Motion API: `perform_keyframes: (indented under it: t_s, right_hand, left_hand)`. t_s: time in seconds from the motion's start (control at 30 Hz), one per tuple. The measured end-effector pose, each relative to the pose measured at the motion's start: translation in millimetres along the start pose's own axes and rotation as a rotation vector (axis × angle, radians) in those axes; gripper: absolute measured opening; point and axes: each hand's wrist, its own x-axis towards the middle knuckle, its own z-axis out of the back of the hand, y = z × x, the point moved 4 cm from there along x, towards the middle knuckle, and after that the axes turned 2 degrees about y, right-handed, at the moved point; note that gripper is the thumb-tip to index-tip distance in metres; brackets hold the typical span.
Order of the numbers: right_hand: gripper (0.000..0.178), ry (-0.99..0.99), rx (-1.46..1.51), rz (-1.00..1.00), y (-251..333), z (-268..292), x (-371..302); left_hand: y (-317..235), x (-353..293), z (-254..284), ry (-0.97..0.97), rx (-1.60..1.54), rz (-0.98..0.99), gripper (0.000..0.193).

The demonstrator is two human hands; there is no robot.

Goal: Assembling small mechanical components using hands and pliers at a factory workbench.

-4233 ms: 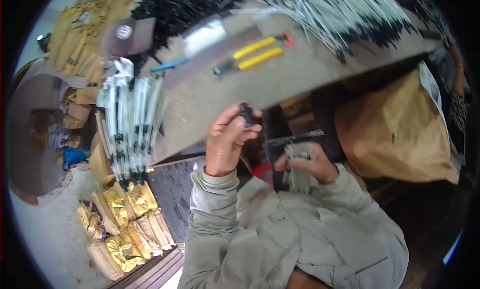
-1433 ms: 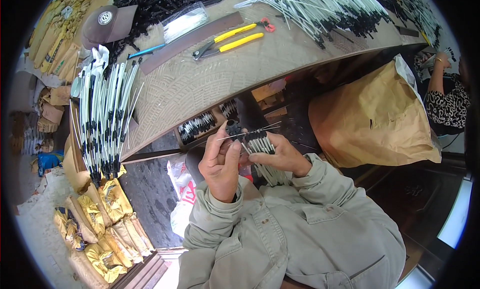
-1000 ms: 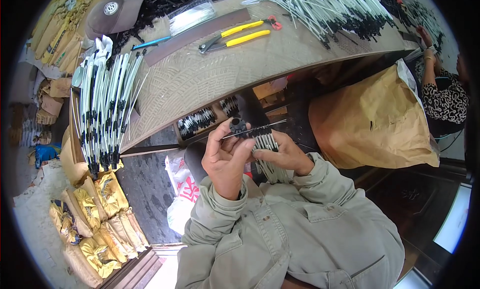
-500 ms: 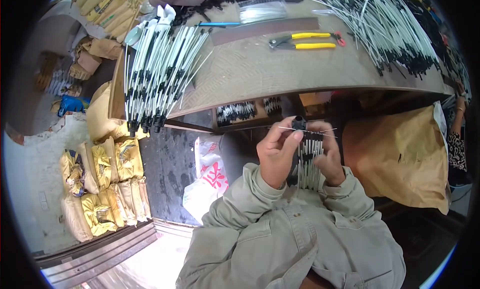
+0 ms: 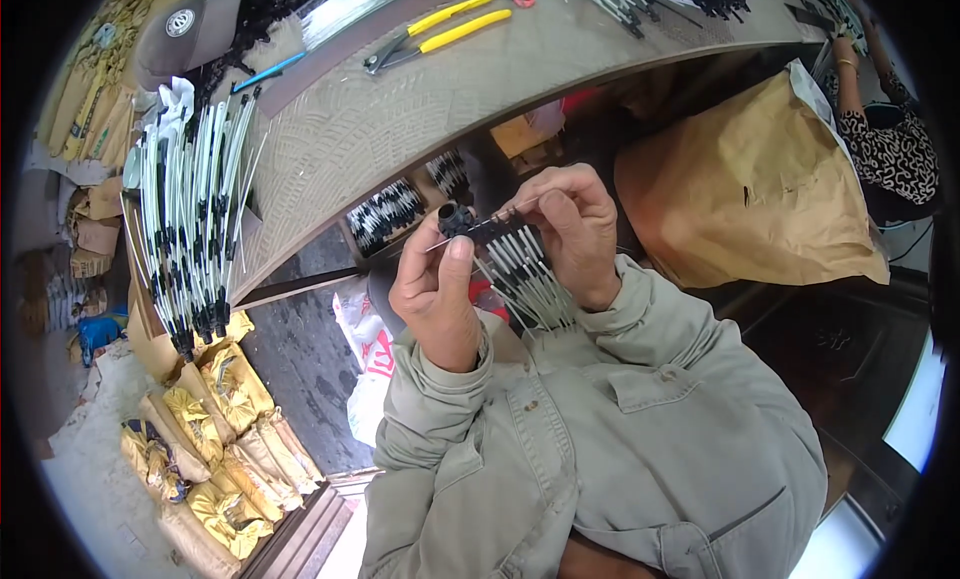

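Soft, even daylight over my work, no glare.
Fisheye bends my desk (image 5: 420,109) edge; under it lies shadow; rim black.

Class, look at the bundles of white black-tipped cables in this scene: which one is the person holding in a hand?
The small bundle gripped in the right hand, hanging above the lap. The other bundles lie untouched on the table: one at its left edge, another across its far end.

2 hands (image 5: 440,299), 1 pliers (image 5: 440,24)

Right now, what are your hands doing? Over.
Left hand pinching small black cap. Right hand gripping bundle of white tubes, feeding thin wire toward cap. Nothing between hands.
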Motion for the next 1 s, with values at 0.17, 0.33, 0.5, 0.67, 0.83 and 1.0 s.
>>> perform_keyframes:
  t_s: [0.17,0.33,0.5,0.67,0.83,1.0]
  right_hand:
    - [0.015,-0.088,0.095,-0.06,-1.2,-0.7,-7.1]
    - [0.035,-0.084,0.133,-0.158,6.3,-15.4,-6.0]
    - [0.049,0.184,-0.149,-0.421,8.2,-20.0,-16.4]
    - [0.03,0.263,0.012,-0.614,3.3,-16.2,-12.0]
    - [0.026,0.328,-0.238,-0.362,7.5,-20.8,-4.9]
    - [0.025,0.332,-0.253,-0.336,8.8,-24.6,-5.1]
  left_hand:
    - [-0.7,-3.7,0.7,-0.001,-0.019,0.018,0.028]
    - [-2.5,-0.5,1.4,0.008,-0.013,0.005,0.028]
    - [-3.6,0.9,1.4,0.031,-0.018,0.002,0.028]
    - [-3.5,-2.0,3.0,0.056,-0.047,0.05,0.028]
    - [-6.7,-4.3,0.6,0.075,0.008,-0.016,0.027]
    - [-8.8,-5.7,3.8,-0.007,0.118,-0.028,0.028]
